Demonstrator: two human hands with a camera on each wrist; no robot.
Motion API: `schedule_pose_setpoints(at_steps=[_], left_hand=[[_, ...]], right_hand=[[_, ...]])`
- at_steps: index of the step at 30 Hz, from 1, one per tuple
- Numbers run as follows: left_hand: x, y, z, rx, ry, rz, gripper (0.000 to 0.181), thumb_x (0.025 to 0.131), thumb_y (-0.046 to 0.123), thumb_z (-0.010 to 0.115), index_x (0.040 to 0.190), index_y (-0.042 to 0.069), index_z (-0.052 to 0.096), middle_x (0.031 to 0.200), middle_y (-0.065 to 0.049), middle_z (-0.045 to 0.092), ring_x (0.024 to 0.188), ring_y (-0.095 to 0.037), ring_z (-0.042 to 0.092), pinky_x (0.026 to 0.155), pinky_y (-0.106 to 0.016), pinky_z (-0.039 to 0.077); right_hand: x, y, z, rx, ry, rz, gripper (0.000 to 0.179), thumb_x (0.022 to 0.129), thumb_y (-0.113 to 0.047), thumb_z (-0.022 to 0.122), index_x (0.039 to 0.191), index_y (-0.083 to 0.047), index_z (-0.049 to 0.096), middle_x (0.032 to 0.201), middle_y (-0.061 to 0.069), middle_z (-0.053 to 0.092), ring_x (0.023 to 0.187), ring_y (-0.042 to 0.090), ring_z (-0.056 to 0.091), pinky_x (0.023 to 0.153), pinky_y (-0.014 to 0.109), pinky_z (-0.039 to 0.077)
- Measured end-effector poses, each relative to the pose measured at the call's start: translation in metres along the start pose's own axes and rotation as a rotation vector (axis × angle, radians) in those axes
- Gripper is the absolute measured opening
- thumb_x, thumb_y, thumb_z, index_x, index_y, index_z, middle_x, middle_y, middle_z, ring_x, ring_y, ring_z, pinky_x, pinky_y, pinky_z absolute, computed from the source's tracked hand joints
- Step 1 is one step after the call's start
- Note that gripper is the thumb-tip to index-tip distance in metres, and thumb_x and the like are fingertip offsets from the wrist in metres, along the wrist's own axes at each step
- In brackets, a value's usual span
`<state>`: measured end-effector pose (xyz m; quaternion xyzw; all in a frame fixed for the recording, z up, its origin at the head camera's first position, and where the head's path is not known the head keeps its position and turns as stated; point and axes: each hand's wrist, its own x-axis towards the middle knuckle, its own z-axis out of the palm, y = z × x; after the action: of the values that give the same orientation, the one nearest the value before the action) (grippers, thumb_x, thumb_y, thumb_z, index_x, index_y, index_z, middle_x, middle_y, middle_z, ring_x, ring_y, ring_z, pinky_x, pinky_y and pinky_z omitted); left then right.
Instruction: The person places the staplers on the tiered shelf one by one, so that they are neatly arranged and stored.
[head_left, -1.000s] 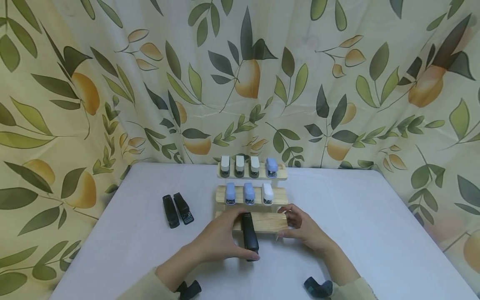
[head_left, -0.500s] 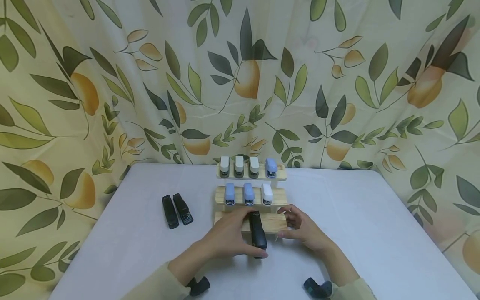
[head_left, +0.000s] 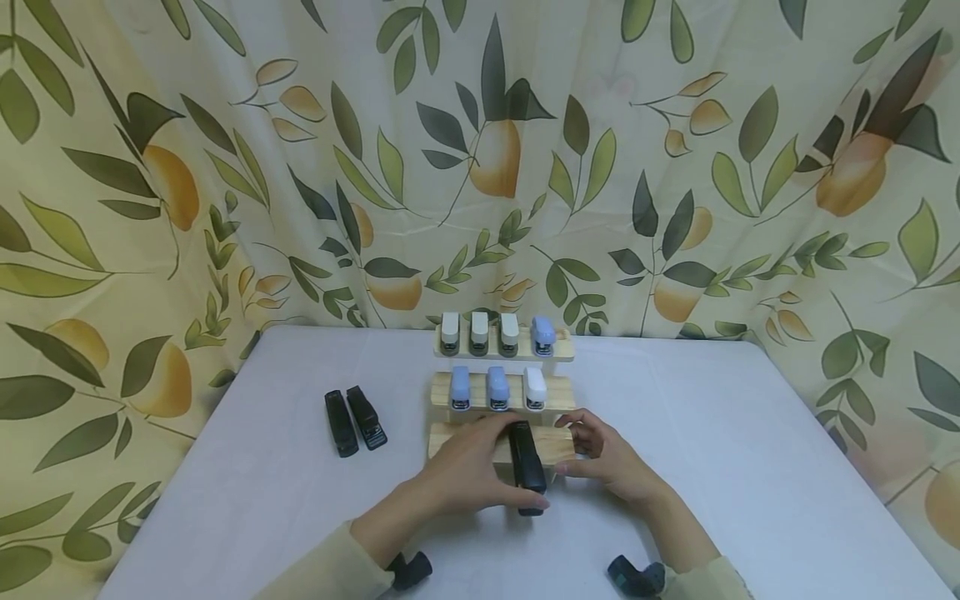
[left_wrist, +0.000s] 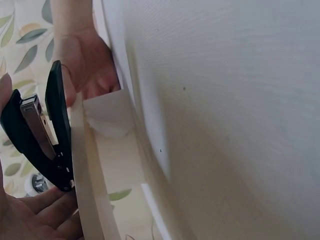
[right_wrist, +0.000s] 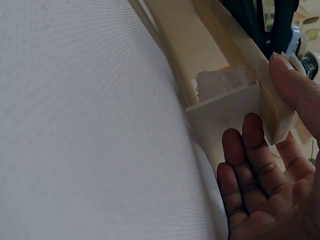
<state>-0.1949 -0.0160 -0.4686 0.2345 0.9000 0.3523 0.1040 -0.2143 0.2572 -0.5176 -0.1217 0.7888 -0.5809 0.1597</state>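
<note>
A black stapler (head_left: 528,467) lies lengthwise between the thumb and fingers of my left hand (head_left: 468,467), over the lowest step of a three-tier wooden rack (head_left: 555,444). In the left wrist view the stapler (left_wrist: 59,110) is seen from the side, its arms spread apart at the step's edge. My right hand (head_left: 611,458) grips the right end of that step. The right wrist view has its thumb (right_wrist: 295,90) on the board's edge and the other fingers curled near the pale side support (right_wrist: 225,107).
Small white and blue staplers line the rack's upper tiers, among them a blue stapler (head_left: 497,385) and a white stapler (head_left: 535,385). Two more black staplers (head_left: 341,423) lie on the white table (head_left: 247,492) left of the rack. A leaf-patterned curtain (head_left: 480,250) hangs behind.
My left hand has carried the black stapler rightward along the lowest step, toward its right end. The right hand has stayed in place on the rack.
</note>
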Motion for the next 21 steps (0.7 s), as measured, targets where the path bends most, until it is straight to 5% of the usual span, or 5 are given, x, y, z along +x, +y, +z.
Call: schedule_pose_setpoints(at_steps=[10,21], left_hand=[[0.0028,0.004,-0.0006,-0.007,-0.038,-0.02,0.112,0.069,0.088,0.07,0.161,0.034,0.035,0.163,0.007,0.044,0.149,-0.023,0.042,0.119,-0.052,0.041],[0.0065,0.0062,-0.0038,0.02,-0.092,-0.033,0.113,0.076,0.087,0.065,0.164,0.026,0.029,0.171,-0.001,0.03,0.159,-0.031,0.023,0.125,-0.055,0.031]], right_hand=[[-0.0008,0.0013,-0.0016,0.01,-0.012,-0.016,0.064,0.087,-0.014,0.083,0.14,-0.007,0.047,0.123,0.011,0.069,0.111,0.024,0.063,0.094,0.03,0.051],[-0.0014,-0.0009,-0.0005,0.001,-0.009,-0.018,0.064,0.087,-0.015,0.084,0.138,-0.008,0.047,0.122,0.008,0.071,0.111,0.024,0.064,0.094,0.029,0.051]])
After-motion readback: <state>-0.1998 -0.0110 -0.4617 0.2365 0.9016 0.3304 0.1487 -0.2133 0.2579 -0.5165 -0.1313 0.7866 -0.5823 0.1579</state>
